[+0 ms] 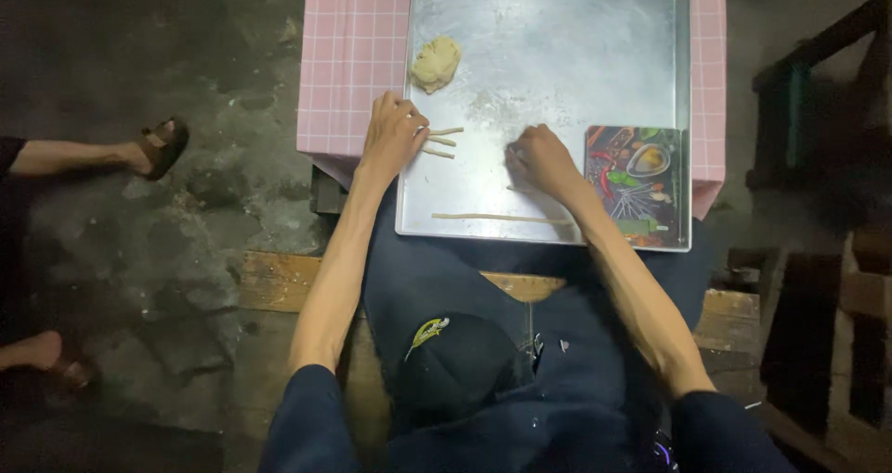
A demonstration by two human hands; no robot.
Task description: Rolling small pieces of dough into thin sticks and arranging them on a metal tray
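A large metal tray rests on a pink checked surface. A lump of pale dough lies near the tray's left wall. My left hand rests at the tray's left edge, its fingers on three short dough sticks. My right hand is curled in the middle of the tray; whether it pinches a small bit of dough I cannot tell. A long thin dough rope lies along the tray's near edge.
A colourful printed board sits in the tray's near right corner. I sit on a wooden bench. Another person's sandalled foot and leg reach in from the left over the concrete floor. Dark wooden furniture stands at right.
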